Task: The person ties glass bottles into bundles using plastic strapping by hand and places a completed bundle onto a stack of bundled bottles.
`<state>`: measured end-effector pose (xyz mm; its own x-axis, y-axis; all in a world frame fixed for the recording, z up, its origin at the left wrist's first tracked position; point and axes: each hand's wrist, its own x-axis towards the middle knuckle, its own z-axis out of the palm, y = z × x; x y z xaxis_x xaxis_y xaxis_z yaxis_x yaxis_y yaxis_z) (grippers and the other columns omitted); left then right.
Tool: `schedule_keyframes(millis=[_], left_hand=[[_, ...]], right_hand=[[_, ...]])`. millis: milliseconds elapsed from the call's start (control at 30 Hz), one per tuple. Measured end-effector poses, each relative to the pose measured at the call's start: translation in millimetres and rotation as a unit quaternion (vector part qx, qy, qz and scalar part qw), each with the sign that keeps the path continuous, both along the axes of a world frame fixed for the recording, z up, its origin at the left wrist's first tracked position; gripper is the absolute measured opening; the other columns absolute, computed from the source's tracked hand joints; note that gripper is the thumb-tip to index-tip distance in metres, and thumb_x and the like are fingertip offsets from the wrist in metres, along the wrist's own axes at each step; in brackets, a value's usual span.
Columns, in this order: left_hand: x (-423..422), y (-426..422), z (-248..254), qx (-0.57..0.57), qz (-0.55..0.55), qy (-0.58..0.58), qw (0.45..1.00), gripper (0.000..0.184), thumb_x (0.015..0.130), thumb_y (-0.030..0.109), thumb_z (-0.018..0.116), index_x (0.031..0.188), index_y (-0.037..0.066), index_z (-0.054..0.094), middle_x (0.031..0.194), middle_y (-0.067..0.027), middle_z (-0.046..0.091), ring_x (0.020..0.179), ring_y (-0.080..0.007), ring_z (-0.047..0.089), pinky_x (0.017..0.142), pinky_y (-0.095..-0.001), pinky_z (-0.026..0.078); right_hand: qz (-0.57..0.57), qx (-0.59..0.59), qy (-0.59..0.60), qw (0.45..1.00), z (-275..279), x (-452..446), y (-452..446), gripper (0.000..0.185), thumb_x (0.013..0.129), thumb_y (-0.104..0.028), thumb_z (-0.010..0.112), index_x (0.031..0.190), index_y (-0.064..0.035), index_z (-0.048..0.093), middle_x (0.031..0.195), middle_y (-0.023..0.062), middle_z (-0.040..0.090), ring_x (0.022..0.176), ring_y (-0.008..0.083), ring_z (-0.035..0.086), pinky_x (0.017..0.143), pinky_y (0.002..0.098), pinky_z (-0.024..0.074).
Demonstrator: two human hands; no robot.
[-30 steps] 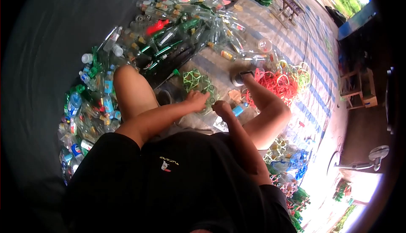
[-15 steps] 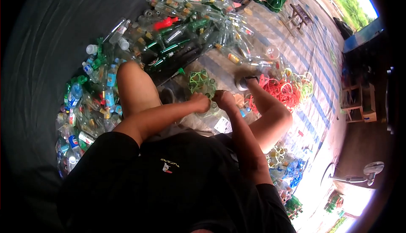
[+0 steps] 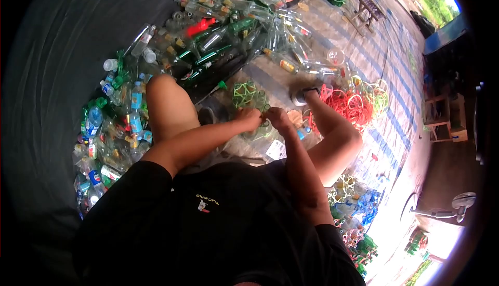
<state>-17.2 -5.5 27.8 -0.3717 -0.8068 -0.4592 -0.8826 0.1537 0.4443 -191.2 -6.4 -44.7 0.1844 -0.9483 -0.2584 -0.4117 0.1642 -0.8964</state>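
On the floor between my legs stands a bundle of clear glass bottles (image 3: 261, 99) with a light green plastic strap (image 3: 243, 94) woven around it. At the bundle's near side, my left hand (image 3: 250, 120) is closed, with its fingertips toward the right. Almost touching it, my right hand (image 3: 278, 118) is closed too, its fingers bent down beside the bottles. Whatever is pinched between the two hands is too small and hidden to make out.
A heap of loose bottles (image 3: 213, 36) curves around the far and left sides. Tangled red straps (image 3: 345, 107) lie beyond my right leg. A small stool (image 3: 369, 10) stands on the striped tarp (image 3: 358, 47). A fan (image 3: 462, 201) is at the right.
Both hands have shifted slightly to the right and stay close together at the bundle, still closed. The whole view has moved a little.
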Motion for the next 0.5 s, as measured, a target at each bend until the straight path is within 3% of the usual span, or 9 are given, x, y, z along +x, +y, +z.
schedule_keyframes(millis=[100,167,400,500], left_hand=[[-6.6,-0.4,-12.7,-0.031,0.005,-0.032,0.999,0.031,0.09,0.039,0.059,0.095,0.011,0.073,0.098,-0.0123,0.071,0.099,-0.0304,0.066,0.088,-0.0439,0.043],[-7.6,1.8,-10.9,-0.046,0.008,-0.023,0.999,0.027,0.089,0.033,0.058,0.094,0.011,0.073,0.098,-0.0124,0.071,0.099,-0.0305,0.066,0.089,-0.0439,0.042],[-16.5,1.7,-6.3,-0.123,-0.052,-0.05,0.99,0.018,0.083,0.015,0.057,0.089,0.008,0.073,0.097,-0.0149,0.071,0.097,-0.0314,0.067,0.083,-0.043,0.048],[-17.4,-2.0,-28.2,-0.159,-0.044,-0.021,0.986,0.018,0.082,0.018,0.06,0.088,0.007,0.072,0.096,-0.0149,0.069,0.097,-0.0314,0.065,0.087,-0.0428,0.048]], right_hand=[[0.004,0.029,-0.018,0.999,39.7,-2.4,3.8,0.028,0.084,-0.025,0.062,0.081,0.0034,0.067,0.068,0.0089,0.061,0.068,0.0132,0.054,0.063,0.0328,0.0447],[0.006,0.036,-0.043,0.998,39.9,-8.1,2.8,0.026,0.083,-0.023,0.062,0.081,0.003,0.067,0.07,0.0071,0.062,0.069,0.0138,0.055,0.065,0.0319,0.0446],[0.057,0.005,0.006,0.998,43.4,-15.8,-2.3,0.025,0.082,-0.021,0.062,0.085,0.0023,0.069,0.077,0.0121,0.066,0.074,0.0178,0.06,0.069,0.034,0.0471],[0.072,-0.042,0.015,0.996,32.0,-21.8,-2.4,0.022,0.082,-0.019,0.06,0.087,-0.0001,0.069,0.08,0.0166,0.067,0.078,0.0246,0.064,0.072,0.0365,0.049]])
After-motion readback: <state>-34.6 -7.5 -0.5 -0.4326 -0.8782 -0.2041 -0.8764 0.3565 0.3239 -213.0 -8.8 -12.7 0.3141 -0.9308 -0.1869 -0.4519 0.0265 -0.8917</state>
